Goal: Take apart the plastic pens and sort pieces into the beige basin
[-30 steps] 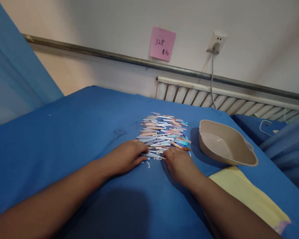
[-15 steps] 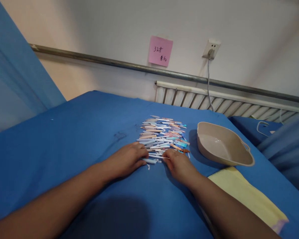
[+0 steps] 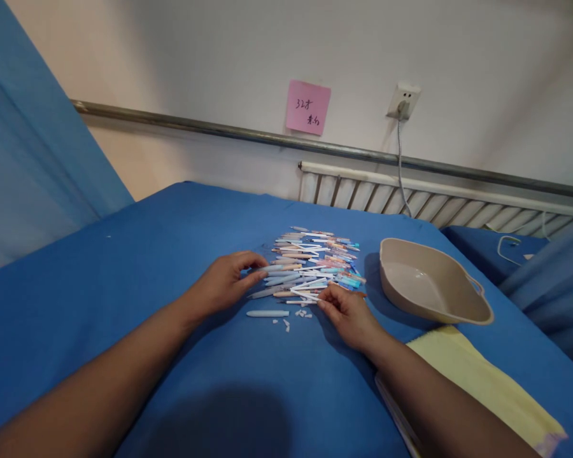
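Observation:
Many pens (image 3: 286, 277) and thin white pen refills (image 3: 310, 284) lie side by side in a loose pile on the blue sheet. My left hand (image 3: 229, 277) is at the pile's left edge, thumb and forefinger closed about the end of a pale blue-grey pen. At the near right corner, my right hand (image 3: 348, 315) pinches the end of a white pen refill whose dark tip points left. A light blue pen barrel (image 3: 267, 313) lies apart at the near side. Beside it are several small white scraps (image 3: 286, 326).
A beige plastic basin (image 3: 427, 280) stands right of the pile. Under my right forearm lies a yellow cloth (image 3: 477, 381). Behind are a metal rail (image 3: 219, 131), a radiator (image 3: 363, 191) and a plugged-in cable (image 3: 400, 159). Blue curtains (image 3: 42, 140) hang at both sides.
My left hand has moved up and left from the near pens to a pen farther back. The light blue barrel is now uncovered. My right hand stays near the same corner.

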A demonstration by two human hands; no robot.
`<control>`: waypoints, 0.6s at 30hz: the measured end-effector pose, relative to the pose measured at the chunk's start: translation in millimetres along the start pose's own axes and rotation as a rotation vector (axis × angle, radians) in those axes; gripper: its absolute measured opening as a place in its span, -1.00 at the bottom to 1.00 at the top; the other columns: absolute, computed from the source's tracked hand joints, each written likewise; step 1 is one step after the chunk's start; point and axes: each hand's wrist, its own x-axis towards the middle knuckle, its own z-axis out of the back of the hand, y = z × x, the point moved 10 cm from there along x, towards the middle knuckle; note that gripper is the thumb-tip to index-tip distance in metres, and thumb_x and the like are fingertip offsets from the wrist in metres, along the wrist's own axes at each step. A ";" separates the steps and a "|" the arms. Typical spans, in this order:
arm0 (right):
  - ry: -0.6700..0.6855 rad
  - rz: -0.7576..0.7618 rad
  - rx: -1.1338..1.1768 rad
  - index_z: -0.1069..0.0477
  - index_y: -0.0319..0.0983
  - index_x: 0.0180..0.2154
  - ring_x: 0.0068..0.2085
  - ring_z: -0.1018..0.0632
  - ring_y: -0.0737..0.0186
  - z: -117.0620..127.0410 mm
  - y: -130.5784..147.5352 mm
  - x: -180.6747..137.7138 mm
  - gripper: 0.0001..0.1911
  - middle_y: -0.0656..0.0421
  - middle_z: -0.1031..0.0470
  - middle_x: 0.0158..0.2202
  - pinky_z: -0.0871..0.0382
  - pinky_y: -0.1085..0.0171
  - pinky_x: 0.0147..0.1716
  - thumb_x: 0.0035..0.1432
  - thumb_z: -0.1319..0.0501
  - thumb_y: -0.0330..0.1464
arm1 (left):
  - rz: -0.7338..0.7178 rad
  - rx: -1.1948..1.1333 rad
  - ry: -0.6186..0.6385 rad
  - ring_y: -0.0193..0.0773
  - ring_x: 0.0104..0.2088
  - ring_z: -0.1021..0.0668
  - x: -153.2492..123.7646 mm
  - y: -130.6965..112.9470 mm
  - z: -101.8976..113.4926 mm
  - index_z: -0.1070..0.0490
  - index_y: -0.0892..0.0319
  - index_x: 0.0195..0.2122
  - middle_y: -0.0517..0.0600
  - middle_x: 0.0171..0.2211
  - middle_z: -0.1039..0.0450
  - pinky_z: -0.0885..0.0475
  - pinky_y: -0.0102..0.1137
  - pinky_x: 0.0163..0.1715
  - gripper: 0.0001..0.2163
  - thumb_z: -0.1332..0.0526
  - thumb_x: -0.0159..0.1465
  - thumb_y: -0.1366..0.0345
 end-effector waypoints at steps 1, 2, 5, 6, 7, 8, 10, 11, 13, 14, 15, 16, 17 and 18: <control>-0.014 -0.016 0.045 -0.36 -0.21 -0.38 -0.47 -0.37 0.33 1.5 -2.7 0.0 -0.87 0.25 -0.39 -0.51 -0.22 0.35 -0.42 0.17 -0.11 -0.32 | 0.019 -0.013 0.014 -0.22 -0.24 -0.50 -0.1 3.3 -3.3 -0.44 0.13 -0.19 -0.03 -0.24 -0.51 -0.34 -0.37 -0.22 -0.77 -0.09 0.27 0.16; -0.029 -0.036 0.097 -0.36 -0.21 -0.38 -0.48 -0.36 0.33 3.0 -5.9 -0.1 -0.86 0.26 -0.38 -0.52 -0.21 0.36 -0.45 0.17 -0.10 -0.30 | 0.034 -0.024 0.025 -0.22 -0.25 -0.51 -0.3 5.8 -5.9 -0.44 0.14 -0.19 -0.03 -0.25 -0.51 -0.35 -0.37 -0.22 -0.77 -0.08 0.27 0.16; -0.061 -0.074 0.247 -0.36 -0.21 -0.37 -0.49 -0.35 0.33 7.0 -12.1 0.1 -0.83 0.26 -0.35 -0.53 -0.21 0.36 -0.47 0.16 -0.11 -0.25 | 0.047 -0.055 0.031 -0.21 -0.24 -0.52 -1.0 6.7 -8.8 -0.45 0.14 -0.19 -0.03 -0.24 -0.52 -0.35 -0.37 -0.21 -0.77 -0.09 0.27 0.16; -0.075 -0.075 0.295 -0.35 -0.21 -0.37 -0.49 -0.35 0.33 9.0 -12.0 0.3 -0.82 0.26 -0.35 -0.53 -0.21 0.36 -0.47 0.15 -0.12 -0.23 | 0.044 -0.068 0.026 -0.21 -0.23 -0.52 -1.2 5.3 -8.4 -0.45 0.14 -0.18 -0.03 -0.23 -0.52 -0.35 -0.37 -0.20 -0.77 -0.09 0.27 0.17; -0.089 -0.072 0.340 -0.35 -0.21 -0.38 -0.48 -0.35 0.33 11.2 -11.0 0.6 -0.81 0.26 -0.35 -0.53 -0.22 0.35 -0.47 0.15 -0.13 -0.22 | 0.041 -0.083 0.018 -0.21 -0.22 -0.52 -1.5 3.6 -7.5 -0.45 0.14 -0.18 -0.02 -0.22 -0.52 -0.35 -0.37 -0.19 -0.77 -0.09 0.27 0.17; -0.101 -0.066 0.384 -0.35 -0.21 -0.38 -0.48 -0.35 0.33 13.2 -9.3 1.0 -0.79 0.26 -0.35 -0.53 -0.22 0.35 -0.46 0.14 -0.14 -0.20 | 0.042 -0.101 0.008 -0.20 -0.21 -0.51 -1.7 1.9 -6.2 -0.45 0.15 -0.17 -0.02 -0.22 -0.52 -0.35 -0.36 -0.18 -0.77 -0.10 0.27 0.18; -0.117 -0.050 0.463 -0.34 -0.22 -0.40 -0.48 -0.35 0.33 16.2 -5.1 2.1 -0.75 0.25 -0.37 -0.52 -0.23 0.35 -0.46 0.13 -0.16 -0.15 | 0.056 -0.148 -0.016 -0.21 -0.21 -0.51 -2.3 -0.9 -3.4 -0.44 0.15 -0.18 -0.02 -0.23 -0.52 -0.36 -0.36 -0.18 -0.77 -0.10 0.27 0.17; -0.116 -0.045 0.494 -0.34 -0.22 -0.41 -0.48 -0.36 0.33 16.4 -3.6 2.7 -0.72 0.24 -0.38 -0.52 -0.23 0.35 -0.45 0.12 -0.17 -0.13 | 0.070 -0.175 -0.030 -0.21 -0.23 -0.51 -2.8 -1.8 -2.3 -0.44 0.15 -0.19 -0.02 -0.25 -0.52 -0.36 -0.36 -0.19 -0.77 -0.10 0.27 0.16; -0.102 -0.047 0.535 -0.34 -0.22 -0.41 -0.49 -0.36 0.34 14.5 -2.5 3.7 -0.68 0.23 -0.39 -0.51 -0.24 0.35 -0.46 0.10 -0.18 -0.09 | 0.105 -0.240 -0.047 -0.21 -0.25 -0.51 -3.8 -2.4 -2.7 -0.42 0.16 -0.20 -0.01 -0.27 -0.50 -0.37 -0.34 -0.21 -0.77 -0.10 0.27 0.14; -0.092 -0.049 0.548 -0.34 -0.23 -0.41 -0.49 -0.37 0.34 12.9 -2.6 4.0 -0.67 0.22 -0.40 -0.50 -0.24 0.35 -0.46 0.10 -0.19 -0.07 | 0.121 -0.289 -0.057 -0.22 -0.25 -0.51 -4.4 -2.5 -3.8 -0.39 0.17 -0.20 -0.01 -0.28 -0.49 -0.38 -0.34 -0.21 -0.76 -0.09 0.27 0.13; -0.082 -0.052 0.557 -0.34 -0.23 -0.41 -0.50 -0.37 0.34 11.1 -2.9 4.1 -0.66 0.22 -0.40 -0.50 -0.24 0.35 -0.47 0.09 -0.19 -0.06 | 0.133 -0.350 -0.069 -0.22 -0.26 -0.50 -5.0 -2.5 -5.4 -0.37 0.18 -0.21 0.00 -0.29 -0.48 -0.39 -0.33 -0.22 -0.76 -0.08 0.28 0.12; -0.073 -0.053 0.566 -0.34 -0.23 -0.41 -0.50 -0.37 0.34 9.3 -3.2 4.0 -0.65 0.22 -0.41 -0.50 -0.24 0.35 -0.47 0.09 -0.18 -0.05 | 0.143 -0.419 -0.078 -0.23 -0.27 -0.50 -5.5 -2.5 -7.7 -0.34 0.18 -0.21 0.00 -0.30 -0.47 -0.40 -0.32 -0.22 -0.76 -0.07 0.29 0.12; -0.065 -0.054 0.575 -0.34 -0.23 -0.40 -0.51 -0.37 0.35 7.7 -3.4 3.7 -0.64 0.22 -0.41 -0.51 -0.24 0.35 -0.48 0.09 -0.18 -0.05 | 0.149 -0.490 -0.084 -0.25 -0.28 -0.50 -5.8 -2.6 -10.6 -0.32 0.19 -0.21 0.00 -0.31 -0.46 -0.40 -0.32 -0.23 -0.77 -0.07 0.29 0.13; -0.059 -0.055 0.584 -0.34 -0.22 -0.41 -0.51 -0.37 0.35 6.5 -3.4 3.4 -0.64 0.22 -0.41 -0.51 -0.24 0.35 -0.48 0.09 -0.18 -0.04 | 0.153 -0.555 -0.086 -0.27 -0.31 -0.50 -6.1 -2.9 -13.8 -0.30 0.19 -0.22 -0.01 -0.32 -0.44 -0.41 -0.33 -0.24 -0.78 -0.07 0.29 0.14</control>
